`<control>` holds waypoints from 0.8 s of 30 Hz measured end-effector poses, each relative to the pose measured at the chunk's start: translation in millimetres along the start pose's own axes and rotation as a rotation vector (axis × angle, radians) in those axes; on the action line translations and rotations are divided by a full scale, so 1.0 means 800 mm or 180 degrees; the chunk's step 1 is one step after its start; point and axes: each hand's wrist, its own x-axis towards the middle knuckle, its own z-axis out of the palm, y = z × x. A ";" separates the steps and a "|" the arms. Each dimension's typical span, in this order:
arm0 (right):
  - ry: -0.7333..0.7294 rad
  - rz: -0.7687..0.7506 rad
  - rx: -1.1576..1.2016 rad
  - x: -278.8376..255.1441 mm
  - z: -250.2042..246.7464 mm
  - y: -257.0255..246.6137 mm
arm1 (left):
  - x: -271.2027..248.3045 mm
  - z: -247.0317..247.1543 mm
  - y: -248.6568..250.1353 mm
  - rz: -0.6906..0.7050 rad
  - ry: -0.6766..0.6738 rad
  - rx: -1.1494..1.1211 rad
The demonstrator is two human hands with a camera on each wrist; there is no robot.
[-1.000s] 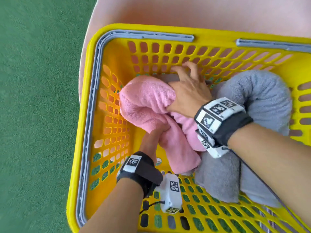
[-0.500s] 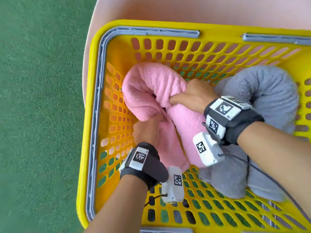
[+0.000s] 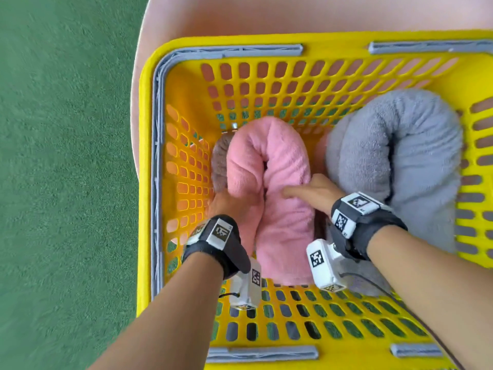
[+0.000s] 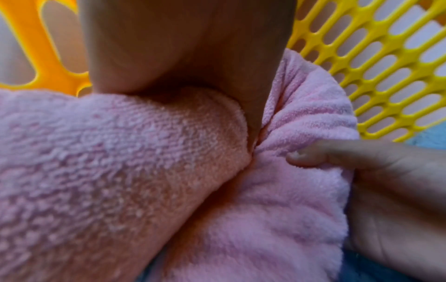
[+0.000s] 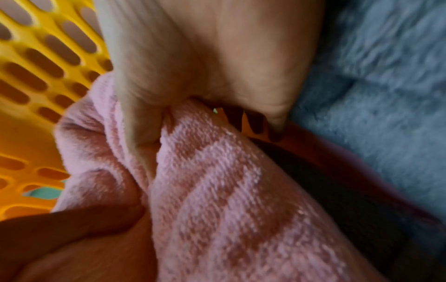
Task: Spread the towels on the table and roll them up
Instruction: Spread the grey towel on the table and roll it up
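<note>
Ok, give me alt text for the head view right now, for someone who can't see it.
Both hands grip a folded pink towel inside a yellow basket, the left hand on its left fold and the right hand on its right fold. A rolled grey towel lies to the right in the basket, which sits on a pale pink table over green flooring.

A pale pink, smooth-topped table [image 3: 240, 14] with a rounded corner is standing on green, carpet-like flooring [image 3: 66, 156]. A bright yellow plastic basket [image 3: 145, 182] with slotted, perforated walls and grey folding handles along its rim is sitting directly on the table, and its left side is reaching out past the table's left edge, over the green flooring. The table surface is showing bare beyond the basket's far rim, and more faintly through the slots in the far wall.
</note>
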 end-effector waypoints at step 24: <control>0.1048 -0.0818 0.0371 0.038 0.035 -0.031 | 0.020 0.012 -0.007 -0.0388 0.0280 -0.0606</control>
